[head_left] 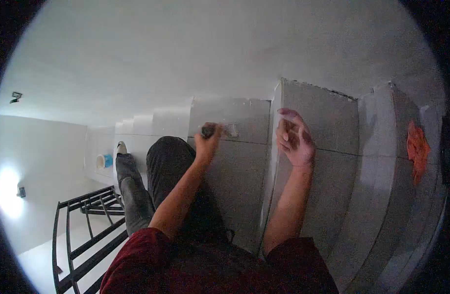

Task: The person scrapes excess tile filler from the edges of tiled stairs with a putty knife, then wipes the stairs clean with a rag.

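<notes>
My left hand (207, 139) is closed round the dark handle of what looks like a scraper (231, 130). Its pale, blurred blade points right, over the grey tiled stair step (234, 169). Above the adjoining step (328, 127) is my right hand (296, 142), palm partly showing. The fingers are loosely bent and apart, with nothing between them. A rough edge of tile meets the white wall (225, 59) beyond both hands.
An orange cloth (418, 151) lies on a step at the far right. Black metal railing (90, 240) runs along the lower left. A white and blue bucket (104, 160) stands further down, near my outstretched foot (121, 148).
</notes>
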Available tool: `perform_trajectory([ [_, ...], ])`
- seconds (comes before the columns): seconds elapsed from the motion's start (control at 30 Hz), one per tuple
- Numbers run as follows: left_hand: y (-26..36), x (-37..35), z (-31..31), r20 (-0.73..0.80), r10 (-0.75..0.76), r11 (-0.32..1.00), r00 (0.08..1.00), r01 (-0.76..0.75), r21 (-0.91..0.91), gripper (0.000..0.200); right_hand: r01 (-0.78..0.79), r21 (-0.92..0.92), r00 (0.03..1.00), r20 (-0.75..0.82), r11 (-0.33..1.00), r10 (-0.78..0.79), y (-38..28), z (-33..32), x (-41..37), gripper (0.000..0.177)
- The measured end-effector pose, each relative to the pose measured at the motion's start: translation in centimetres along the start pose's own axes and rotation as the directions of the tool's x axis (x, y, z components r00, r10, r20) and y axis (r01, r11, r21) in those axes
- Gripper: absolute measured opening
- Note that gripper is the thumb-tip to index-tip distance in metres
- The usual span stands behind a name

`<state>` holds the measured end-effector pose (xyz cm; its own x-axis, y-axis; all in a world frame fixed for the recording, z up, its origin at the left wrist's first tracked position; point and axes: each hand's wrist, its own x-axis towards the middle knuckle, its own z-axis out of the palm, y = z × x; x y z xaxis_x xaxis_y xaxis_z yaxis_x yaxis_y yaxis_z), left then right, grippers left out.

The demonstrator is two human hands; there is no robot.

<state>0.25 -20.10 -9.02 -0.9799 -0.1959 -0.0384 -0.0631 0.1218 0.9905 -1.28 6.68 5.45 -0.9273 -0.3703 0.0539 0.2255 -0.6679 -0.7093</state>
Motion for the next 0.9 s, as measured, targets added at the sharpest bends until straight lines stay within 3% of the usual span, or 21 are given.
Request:
perform_trajectory([
  [0.07, -0.5, 0.4, -0.8, -0.118, -0.223, 0.975, 0.968, 0.219, -0.047, 0.026, 0.029, -0.1, 0.997, -0.067, 0.995, -0.036, 0.1, -0.7, 0.2, 0.076],
  [0.1, -0.7, 0.5, -0.9, -0.114, -0.229, 0.973, 0.967, 0.225, -0.045, 0.026, 0.027, -0.099, 0.997, -0.074, 0.995, -0.034, 0.1, -0.9, 0.1, 0.076],
  [0.17, -0.9, 1.2, -0.9, -0.125, -0.282, 0.898, 0.951, 0.216, -0.384, 0.028, 0.031, -0.088, 0.992, -0.119, 0.996, -0.041, -0.1, -1.2, 0.3, 0.073],
  [0.23, 1.5, 2.1, -1.9, -0.115, -0.311, 0.916, 0.943, 0.265, -0.3, 0.03, 0.026, -0.086, 0.989, -0.145, 0.996, -0.038, -0.1, -1.3, 0.4, 0.073],
  [0.3, 3.5, 3.4, -3.2, -0.11, -0.544, 0.81, 0.832, 0.555, 0.19, 0.034, 0.022, -0.085, 0.986, -0.165, 0.996, -0.036, -0.3, -1.5, 0.6, 0.072],
  [0.33, 2.6, 4.2, -4.0, -0.014, -0.439, 0.877, 0.899, 0.432, 0.21, 0.039, 0.016, -0.106, 0.984, -0.174, 0.994, -0.034, -0.3, -1.5, 0.6, 0.071],
  [0.37, 1.5, 4.9, -4.6, -0.016, -0.44, 0.876, 0.898, 0.433, 0.211, 0.039, 0.007, -0.126, 0.982, -0.186, 0.992, -0.03, -0.3, -1.6, 0.6, 0.07],
  [0.43, 1.8, 6.2, -4.6, 0.031, -0.295, 0.935, 0.955, 0.282, 0.213, 0.042, -0.002, -0.147, 0.978, -0.207, 0.989, -0.029, -0.3, -1.5, 0.6, 0.068],
  [0.5, 3.1, 7.4, -4.3, 0.002, -0.3, 0.926, 0.954, 0.291, 0.241, 0.042, -0.009, -0.172, 0.971, -0.236, 0.985, -0.032, -0.3, -1.2, 0.7, 0.066],
  [0.57, 3.7, 8.2, -4.0, -0.067, -0.193, 0.964, 0.979, 0.202, 0.174, 0.043, -0.043, -0.167, 0.976, -0.216, 0.985, 0.006, -0.3, -1.2, 0.8, 0.062],
  [0.63, 1.3, 9.6, -3.9, -0.086, -0.179, 0.972, 0.98, 0.189, 0.136, 0.044, -0.045, -0.181, 0.975, -0.223, 0.982, 0.003, -0.3, -1.2, 0.9, 0.06],
  [0.7, 0.9, 10.6, -3.6, -0.137, -0.085, 0.973, 0.987, 0.112, 0.202, 0.045, -0.029, -0.199, 0.975, -0.221, 0.979, -0.016, -0.3, -1.1, 1.2, 0.058],
  [0.9, 1.3, 11.8, -2.7, -0.122, -0.081, 0.94, 0.989, 0.116, 0.321, 0.044, -0.058, -0.191, 0.962, -0.271, 0.98, 0.004, -0.4, -0.8, 0.9, 0.053],
])
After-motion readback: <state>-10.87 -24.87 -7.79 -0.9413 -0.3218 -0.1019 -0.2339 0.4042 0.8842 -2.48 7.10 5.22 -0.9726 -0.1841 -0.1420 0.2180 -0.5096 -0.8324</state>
